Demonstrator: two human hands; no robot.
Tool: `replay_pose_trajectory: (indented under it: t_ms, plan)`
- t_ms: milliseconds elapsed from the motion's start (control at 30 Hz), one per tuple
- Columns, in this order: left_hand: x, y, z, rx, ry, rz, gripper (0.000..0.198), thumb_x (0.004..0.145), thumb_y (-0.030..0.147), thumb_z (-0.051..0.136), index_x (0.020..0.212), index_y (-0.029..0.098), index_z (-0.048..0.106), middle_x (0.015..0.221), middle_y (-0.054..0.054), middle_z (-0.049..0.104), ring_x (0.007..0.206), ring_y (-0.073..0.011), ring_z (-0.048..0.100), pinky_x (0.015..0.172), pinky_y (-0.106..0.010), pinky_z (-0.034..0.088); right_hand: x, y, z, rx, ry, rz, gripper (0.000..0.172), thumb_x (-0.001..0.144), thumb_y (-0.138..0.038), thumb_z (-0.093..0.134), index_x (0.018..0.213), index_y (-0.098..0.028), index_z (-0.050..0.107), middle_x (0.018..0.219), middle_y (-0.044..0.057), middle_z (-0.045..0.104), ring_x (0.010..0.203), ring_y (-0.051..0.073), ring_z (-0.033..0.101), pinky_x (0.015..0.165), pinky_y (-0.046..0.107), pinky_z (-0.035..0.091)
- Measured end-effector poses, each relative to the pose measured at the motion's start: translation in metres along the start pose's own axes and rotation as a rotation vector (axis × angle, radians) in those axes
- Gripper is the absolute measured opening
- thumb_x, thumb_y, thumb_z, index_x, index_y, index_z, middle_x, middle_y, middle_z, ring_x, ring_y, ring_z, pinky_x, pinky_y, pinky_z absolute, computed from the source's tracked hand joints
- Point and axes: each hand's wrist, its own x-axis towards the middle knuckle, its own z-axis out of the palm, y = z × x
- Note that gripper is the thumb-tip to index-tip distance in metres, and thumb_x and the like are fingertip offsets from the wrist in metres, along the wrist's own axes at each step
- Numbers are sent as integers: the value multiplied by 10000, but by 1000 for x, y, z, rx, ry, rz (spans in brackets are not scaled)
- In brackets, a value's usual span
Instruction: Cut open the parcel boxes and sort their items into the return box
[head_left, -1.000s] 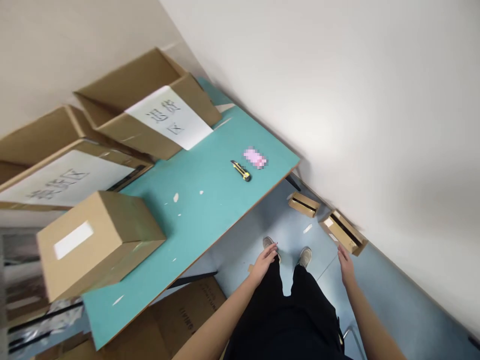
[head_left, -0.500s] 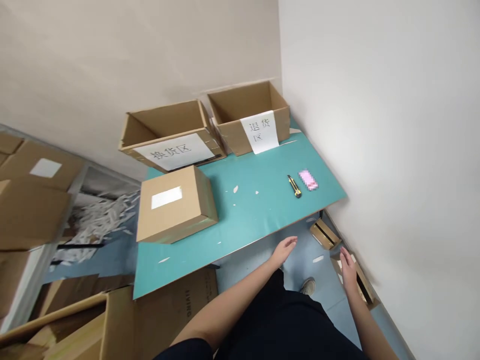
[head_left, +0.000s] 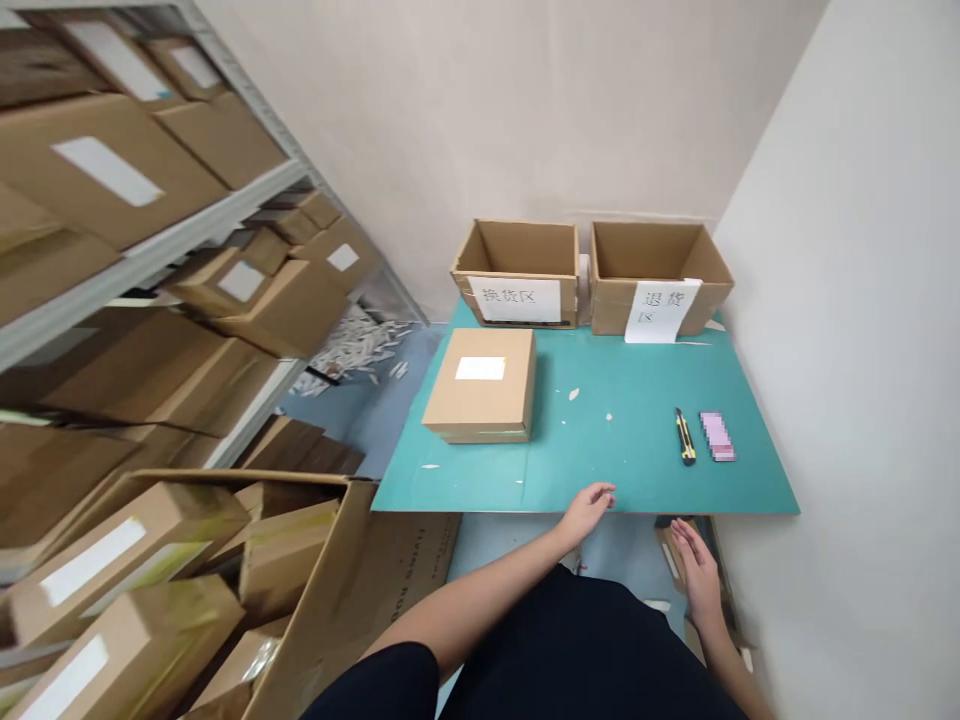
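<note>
Both hands were open and apparently empty: the left hand rested at or just above the near edge of the teal worktop, and the right hand hung below it. A yellow-and-black utility knife lay beyond them, just beside a blurred pink rectangular object.

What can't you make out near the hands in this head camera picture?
All in the head view:
Pink flat item beside the utility knife: pixelated, kind unclear.
Two open cartons: bottoms hidden by their front walls.
White label on the closed carton: any writing too small.
Cardboard piece below the teal table: partly hidden by the right hand.
</note>
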Motion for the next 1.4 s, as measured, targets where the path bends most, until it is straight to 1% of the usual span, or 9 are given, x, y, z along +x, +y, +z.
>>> replay_pose_trajectory:
  t_ms: [100,200,300,500,700,867,1133,1333,1400]
  plan:
    - [-11,2,-24,-39,129,-18,368,792,482,694,1012,187,704,932,-80,746,893,-231,717,877,-402,551,17,-10,19,-41,-121,-3,522,771,-620,694,1137,-251,746,1232,99,738,1211,333,651,1087,482,480]
    - [-25,4,-41,-69,261,-14,411,779,517,698,1032,192,698,981,-95,745,957,-242,715,900,-398,544,34,-17,37,-67,-242,-16,523,779,-626,690,1140,-252,754,1233,97,739,1220,338,645,1081,479,482]
    - [-39,7,-52,-104,433,1,449,753,546,715,1030,193,703,999,-103,747,1004,-254,712,943,-400,529,52,-22,55,-50,-352,-13,541,757,-635,710,1137,-254,761,1222,103,744,1209,346,653,1074,495,485]
    - [-60,12,-70,-175,719,62,576,711,644,720,1058,184,709,1020,-121,748,998,-272,715,917,-412,548,82,-30,87,-16,-564,1,523,764,-633,717,1142,-274,762,1249,99,732,1217,344,651,1080,513,479]
    - [-73,19,-87,-232,840,94,602,758,657,674,1113,170,691,1094,-143,734,1013,-270,707,897,-408,558,100,-38,122,-11,-669,-4,556,731,-647,739,1128,-258,767,1222,109,743,1200,343,661,1083,524,477]
    - [-70,24,-115,-277,912,138,624,766,665,664,1144,169,673,1134,-157,717,1037,-276,699,908,-417,558,109,-45,156,-2,-689,-4,583,714,-643,750,1137,-242,759,1225,119,741,1210,336,656,1081,516,483]
    - [-57,31,-182,-223,1008,214,586,860,636,595,1251,200,618,1277,-141,662,1190,-269,641,963,-381,546,115,-63,210,56,-672,-1,574,732,-617,752,1153,-226,749,1257,118,726,1243,329,635,1101,509,468]
    - [-33,37,-260,-63,1114,281,496,900,527,623,1279,207,616,1377,-128,623,1301,-276,570,1108,-425,452,119,-75,249,177,-648,100,534,709,-586,797,1114,-240,760,1242,100,734,1243,320,636,1135,497,434]
    - [-21,42,-290,36,1144,250,502,919,497,614,1322,199,595,1420,-139,591,1338,-280,540,1131,-424,429,124,-77,266,181,-652,115,544,699,-587,802,1119,-244,756,1260,102,725,1254,321,628,1136,498,431]
